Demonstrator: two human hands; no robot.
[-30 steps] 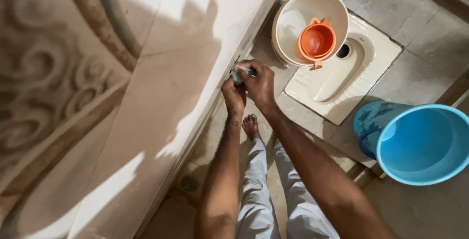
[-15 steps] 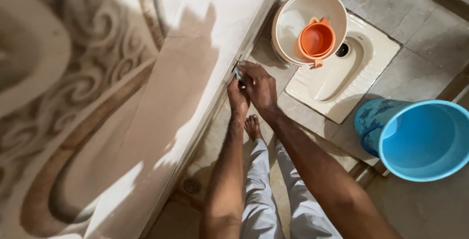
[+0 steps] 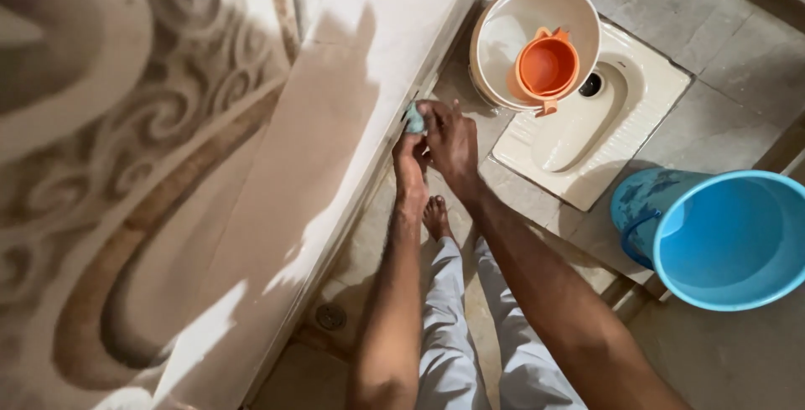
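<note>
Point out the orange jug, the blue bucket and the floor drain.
orange jug (image 3: 547, 66): head view, on its inside.
blue bucket (image 3: 728, 238): head view, on its inner wall.
floor drain (image 3: 330, 317): head view, on its round cover.

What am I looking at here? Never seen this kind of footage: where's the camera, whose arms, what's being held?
There is no machine here. One camera sits on a person's head and looks straight down, so the two bare arms coming up from the bottom edge are the wearer's own. Below them you see pale trousers and a bare foot.

The left hand and the right hand meet at the edge of a white wall panel. Together they hold a small pale blue-green thing against that edge; it is too small to tell what it is.

On the tiled floor lies a white squat toilet pan. A cream bucket stands on its corner with an orange jug inside. A blue bucket stands at the right, and a small floor drain is near the wall.
</note>
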